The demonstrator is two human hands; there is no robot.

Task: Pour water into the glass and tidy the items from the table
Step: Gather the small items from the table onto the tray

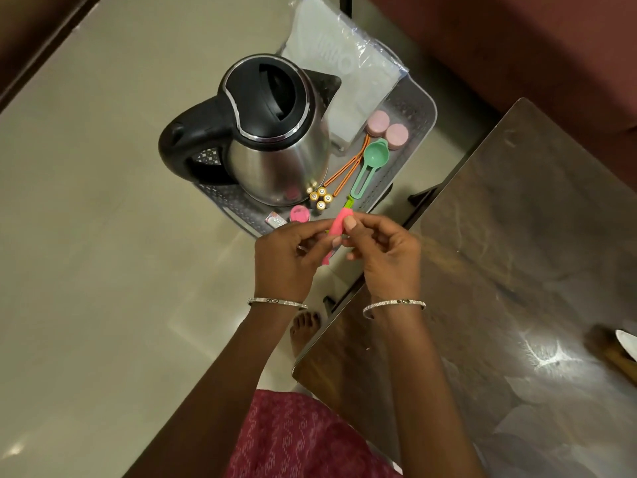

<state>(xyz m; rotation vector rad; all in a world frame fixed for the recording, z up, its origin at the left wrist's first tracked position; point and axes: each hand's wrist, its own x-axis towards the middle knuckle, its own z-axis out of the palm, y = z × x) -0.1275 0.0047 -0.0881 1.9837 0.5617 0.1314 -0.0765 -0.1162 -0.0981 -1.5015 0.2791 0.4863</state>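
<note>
Your left hand (pixel 286 257) and right hand (pixel 386 257) both pinch a small pink tool (pixel 337 224) with a green tip, held just over the near edge of the grey tray (pixel 410 112) beside the dark table (pixel 517 236). Beyond it, gold-capped batteries (pixel 320 198) cluster by the tray's near edge. The steel kettle (pixel 275 132) stands along its left side with a green spoon (pixel 374 157) to the right, and a clear plastic packet (pixel 344 63) lies at the far edge.

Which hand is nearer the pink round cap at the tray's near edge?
Left. The left hand sits just below the pink round cap; the right hand is farther off to its right.
</note>
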